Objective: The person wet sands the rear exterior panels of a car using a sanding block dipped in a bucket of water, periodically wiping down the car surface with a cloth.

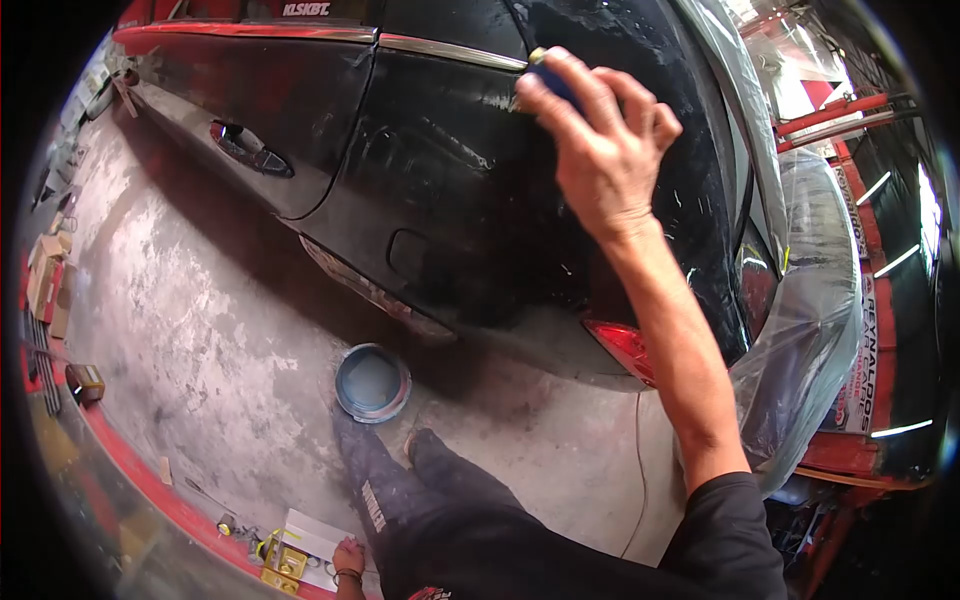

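My right hand (610, 150) grips a small dark blue block (556, 84) with a yellowish edge, perhaps a sanding block. It presses the block to the black car's rear panel (470, 220), by the end of the chrome trim strip (450, 52). Dull, whitish scuffed patches show on the paint around it. Low at my left side is my left hand (348, 555), a band on its wrist and its fingers curled. Whether it holds anything is too small to make out. A white board (315, 535) and yellow boxes (285, 562) appear beside it.
A bucket (372, 384) of cloudy water stands on the concrete floor by my feet. Above the floor are the fuel flap (405, 252) and a red tail light (622, 350). Plastic sheeting (810, 300) hangs at the right. A thin cable (640, 470) runs along the floor.
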The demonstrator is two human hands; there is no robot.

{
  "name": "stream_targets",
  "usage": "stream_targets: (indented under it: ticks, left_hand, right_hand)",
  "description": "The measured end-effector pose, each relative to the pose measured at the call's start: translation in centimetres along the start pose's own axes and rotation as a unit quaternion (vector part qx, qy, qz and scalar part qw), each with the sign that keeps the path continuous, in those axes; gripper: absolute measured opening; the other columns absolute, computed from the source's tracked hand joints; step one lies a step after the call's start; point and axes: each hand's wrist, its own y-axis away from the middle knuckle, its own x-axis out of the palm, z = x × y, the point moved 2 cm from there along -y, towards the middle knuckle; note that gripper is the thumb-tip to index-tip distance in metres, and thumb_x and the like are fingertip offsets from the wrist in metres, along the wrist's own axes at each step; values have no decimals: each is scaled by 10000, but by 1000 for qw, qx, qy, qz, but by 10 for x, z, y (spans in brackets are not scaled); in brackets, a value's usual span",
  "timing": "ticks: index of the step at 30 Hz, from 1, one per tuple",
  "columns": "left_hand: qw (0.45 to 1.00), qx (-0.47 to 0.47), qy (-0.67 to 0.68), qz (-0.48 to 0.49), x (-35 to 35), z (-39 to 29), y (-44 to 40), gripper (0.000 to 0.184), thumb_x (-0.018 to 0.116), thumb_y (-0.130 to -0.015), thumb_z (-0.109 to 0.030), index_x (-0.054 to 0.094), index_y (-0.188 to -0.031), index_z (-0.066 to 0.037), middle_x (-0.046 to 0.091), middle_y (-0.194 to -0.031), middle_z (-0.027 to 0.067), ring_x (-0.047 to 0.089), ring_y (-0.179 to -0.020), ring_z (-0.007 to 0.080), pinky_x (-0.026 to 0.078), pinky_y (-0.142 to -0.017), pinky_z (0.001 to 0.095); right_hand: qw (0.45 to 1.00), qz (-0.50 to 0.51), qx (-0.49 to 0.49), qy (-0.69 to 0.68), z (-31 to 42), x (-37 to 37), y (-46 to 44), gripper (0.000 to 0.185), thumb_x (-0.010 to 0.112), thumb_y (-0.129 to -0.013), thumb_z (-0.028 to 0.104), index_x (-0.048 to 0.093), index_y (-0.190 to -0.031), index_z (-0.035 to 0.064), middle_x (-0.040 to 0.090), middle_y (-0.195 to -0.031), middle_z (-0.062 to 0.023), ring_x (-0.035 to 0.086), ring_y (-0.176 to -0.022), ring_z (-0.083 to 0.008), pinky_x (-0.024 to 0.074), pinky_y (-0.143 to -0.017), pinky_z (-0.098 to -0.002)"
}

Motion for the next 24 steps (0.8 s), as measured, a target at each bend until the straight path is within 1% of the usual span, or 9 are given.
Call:
stream_targets:
  ticks: [2, 5, 9, 10, 11, 14, 17, 21, 24]
  left_hand:
    - [999, -28, 31, 0, 5, 19, -15, 332, 764, -1005, -325, 800, -1099, -9, 823, -1070, 260, 796, -1063, 462, 626, -946, 476]
    - [997, 53, -50, -40, -3, -6, -7, 318, 769, -999, -297, 794, -1092, 6, 823, -1057, 263, 796, -1046, 468, 629, -930, 471]
    - [997, 20, -66, -31, -9, -27, -24, 282, 756, -999, -280, 766, -1032, -1, 810, -1001, 242, 782, -982, 458, 622, -915, 499]
    - [998, 44, -10, -46, -5, -25, -27, 263, 743, -997, -264, 763, -1032, -4, 804, -1011, 244, 773, -972, 463, 616, -902, 514]
    - [999, 38, -9, -33, 1, -24, -29, 246, 749, -986, -258, 758, -1024, -15, 803, -998, 236, 770, -964, 465, 614, -890, 509]
    - [996, 75, -35, -26, 28, -5, -46, 242, 739, -982, -239, 758, -1030, -2, 807, -998, 218, 774, -978, 454, 617, -915, 508]
    - [996, 62, -70, -12, 18, -29, -46, 262, 750, -967, -235, 778, -1074, 3, 836, -1069, 204, 799, -1042, 428, 624, -956, 489]
    - [995, 14, 93, -15, 23, -25, -76, 407, 745, -963, -244, 788, -1258, 32, 840, -1211, 235, 805, -1128, 433, 625, -995, 497]
    - [995, 38, 84, -38, 15, -24, -71, 508, 741, -971, -258, 762, -1362, 64, 827, -1286, 258, 797, -1203, 425, 617, -1049, 488]
  right_hand:
    - [999, 8, -20, 28, -14, -8, 2, 391, 825, -912, 181, 859, -1249, 377, 709, -1561, 161, 594, -1402, -184, 316, -1114, -452]
    - [994, 8, -108, -8, -33, -9, 1, 324, 828, -919, 193, 874, -1189, 367, 685, -1607, 168, 593, -1422, -167, 305, -1124, -440]
    - [982, 34, -142, 116, -40, 1, -72, 534, 758, -953, 41, 831, -1365, 374, 713, -1589, 147, 635, -1416, -188, 333, -1141, -423]
    - [993, 12, -113, 41, -40, 7, -63, 547, 743, -956, 28, 826, -1374, 371, 699, -1606, 141, 622, -1436, -195, 334, -1145, -425]
    - [991, 5, -124, 44, -41, 8, -49, 445, 832, -891, 137, 847, -1255, 393, 710, -1537, 157, 606, -1384, -178, 324, -1134, -476]
    - [995, 24, -95, 10, -26, -11, -6, 402, 814, -938, 154, 883, -1264, 379, 712, -1562, 139, 636, -1344, -177, 345, -1143, -404]
    - [996, -15, -85, 22, -34, -3, -43, 388, 876, -935, 235, 834, -1283, 401, 713, -1474, 113, 630, -1286, -219, 367, -1088, -446]
    - [998, -60, 24, -14, 6, 6, -18, 358, 887, -956, 290, 822, -1300, 365, 696, -1440, 40, 635, -1239, -248, 406, -1066, -447]
    - [999, -23, -33, 1, 7, -4, -9, 395, 906, -907, 266, 829, -1284, 356, 698, -1424, 34, 639, -1258, -241, 417, -1045, -429]
